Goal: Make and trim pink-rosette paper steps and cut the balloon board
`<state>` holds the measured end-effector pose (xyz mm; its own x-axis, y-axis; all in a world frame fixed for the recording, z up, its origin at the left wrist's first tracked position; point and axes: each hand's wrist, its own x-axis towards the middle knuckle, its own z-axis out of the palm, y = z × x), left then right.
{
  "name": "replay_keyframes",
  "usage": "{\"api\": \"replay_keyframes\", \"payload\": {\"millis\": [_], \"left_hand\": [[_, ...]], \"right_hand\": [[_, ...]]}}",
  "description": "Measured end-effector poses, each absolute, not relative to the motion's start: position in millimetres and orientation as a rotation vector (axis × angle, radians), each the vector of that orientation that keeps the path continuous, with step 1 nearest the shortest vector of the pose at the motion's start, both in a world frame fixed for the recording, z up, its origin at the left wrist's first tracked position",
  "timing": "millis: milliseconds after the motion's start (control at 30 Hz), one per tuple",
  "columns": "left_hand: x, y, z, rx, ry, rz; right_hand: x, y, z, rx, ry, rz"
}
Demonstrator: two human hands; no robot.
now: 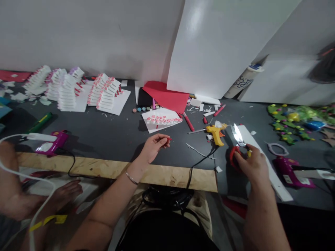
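The left hand (153,148) hangs over the dark table (125,130), thumb and forefinger pinching a small red piece (169,139) while the other fingers curl loosely. The right hand (251,165) is closed around red-handled scissors (237,144), with the bright blades angled up and left; how far they stand open is hard to tell from the glare. Just beside them lies a yellow glue gun (216,134), its metal nozzle pointing left, and its black cord (201,164) trails toward the near edge. A hot nozzle could burn the left hand if it drifts right, and a snagged cord could drag the gun across the table. The small piece could also slip from so light a pinch and get lost among the scraps (209,113). A long white foam strip (267,162) runs beneath the right hand, so a careless snip could nick it. To the left, a co-worker's hand (66,191) stays clear.
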<state>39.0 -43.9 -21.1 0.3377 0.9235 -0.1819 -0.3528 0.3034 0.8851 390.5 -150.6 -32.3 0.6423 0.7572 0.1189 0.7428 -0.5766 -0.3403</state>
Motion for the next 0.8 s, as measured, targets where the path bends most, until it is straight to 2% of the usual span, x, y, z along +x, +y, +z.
{"api": "replay_keyframes", "payload": {"millis": [133,267,400,467,633,800], "left_hand": [[39,-44,-22,1.009,0.914,1.043],[39,-44,-25,1.164,0.994,1.079],[38,-44,-27,1.366,1.024,1.096],[37,-45,-26,1.458,1.039,1.102],[35,-46,-22,1.546,1.053,1.133],[35,-47,-22,1.543,1.035,1.127]], "right_hand": [[396,-157,-31,-2.574,-1.303,-0.009],[352,-150,0,-2.269,-1.503,-0.252],[268,-118,17,-1.717,-1.787,0.172],[233,-100,15,-1.586,-1.886,0.296],[204,-75,5,-1.534,-1.969,0.499],[204,-69,1,-1.534,-1.978,0.539]]}}
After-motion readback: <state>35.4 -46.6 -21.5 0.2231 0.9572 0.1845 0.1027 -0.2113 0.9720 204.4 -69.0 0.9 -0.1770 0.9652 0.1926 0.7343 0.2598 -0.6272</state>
